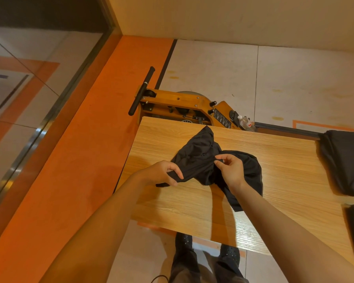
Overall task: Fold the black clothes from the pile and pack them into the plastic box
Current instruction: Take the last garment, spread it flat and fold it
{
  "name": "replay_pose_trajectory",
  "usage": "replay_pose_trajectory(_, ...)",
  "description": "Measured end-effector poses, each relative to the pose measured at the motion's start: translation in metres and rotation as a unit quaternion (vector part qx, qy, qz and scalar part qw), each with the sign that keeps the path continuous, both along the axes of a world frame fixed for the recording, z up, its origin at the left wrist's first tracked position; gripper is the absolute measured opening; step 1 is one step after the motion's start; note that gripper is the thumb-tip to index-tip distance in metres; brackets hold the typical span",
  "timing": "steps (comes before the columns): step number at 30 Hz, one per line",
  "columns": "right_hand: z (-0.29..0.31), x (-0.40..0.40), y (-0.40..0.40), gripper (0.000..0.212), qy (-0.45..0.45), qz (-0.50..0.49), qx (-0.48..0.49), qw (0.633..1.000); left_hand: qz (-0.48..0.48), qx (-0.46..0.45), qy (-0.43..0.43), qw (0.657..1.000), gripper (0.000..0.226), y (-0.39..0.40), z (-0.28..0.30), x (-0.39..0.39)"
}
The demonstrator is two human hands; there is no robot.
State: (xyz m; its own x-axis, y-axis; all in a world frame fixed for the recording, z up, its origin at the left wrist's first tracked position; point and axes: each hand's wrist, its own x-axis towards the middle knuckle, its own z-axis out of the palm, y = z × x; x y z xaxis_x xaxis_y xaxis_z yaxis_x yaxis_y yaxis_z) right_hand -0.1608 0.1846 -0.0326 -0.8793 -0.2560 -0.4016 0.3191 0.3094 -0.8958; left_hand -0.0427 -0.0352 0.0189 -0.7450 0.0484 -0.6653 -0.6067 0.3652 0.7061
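Black garment (204,160) was sitting bunched up mid-table (284,180). Left hand (161,173) pinched an edge of it at about 8 o'clock, right hand (231,169) had fingers curled into the fabric near the middle. I'd say best move here was to pull it out flat and even the hem up before making any fold. 2 more dark fabric stacks (344,160) sat at 3 o'clock, not in the way. A wooden rowing machine (184,105) and water bottle (244,121) sat past 12. Couldn't spot the plastic box anywhere.
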Motion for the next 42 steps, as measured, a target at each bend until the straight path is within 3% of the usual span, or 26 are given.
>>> replay_pose_trajectory(5,-0.005,-0.003,0.003,0.015,0.002,-0.004,0.007,1.0,0.016,-0.041,0.012,0.999,0.021,-0.01,-0.001,0.005)
replay_pose_trajectory(8,-0.006,-0.01,0.004,0.014,-0.003,-0.011,0.01,1.0,0.074,-0.072,0.071,0.992,0.02,-0.019,-0.002,0.006)
replay_pose_trajectory(12,-0.008,-0.018,0.006,0.012,0.003,-0.027,0.02,0.999,0.163,-0.122,0.112,0.973,0.025,-0.027,-0.01,0.008)
replay_pose_trajectory(16,-0.009,-0.02,0.008,0.012,0.007,-0.038,0.022,0.999,0.248,-0.117,0.144,0.951,0.021,-0.028,-0.015,0.006)
replay_pose_trajectory(23,-0.01,-0.021,0.012,0.018,0.033,-0.044,0.035,0.998,0.305,-0.179,0.172,0.919,0.013,-0.023,-0.022,0.0)
replay_pose_trajectory(30,-0.021,-0.026,0.018,0.012,0.032,-0.075,0.056,0.995,0.354,-0.122,0.163,0.913,0.029,-0.021,-0.02,0.0)
replay_pose_trajectory(35,-0.026,-0.026,0.021,0.014,0.022,-0.094,0.06,0.994,0.355,-0.122,0.154,0.914,0.024,-0.018,-0.015,-0.003)
replay_pose_trajectory(42,-0.032,-0.026,0.024,0.017,0.009,-0.096,0.068,0.993,0.263,-0.112,0.149,0.947,0.032,-0.022,-0.016,-0.003)
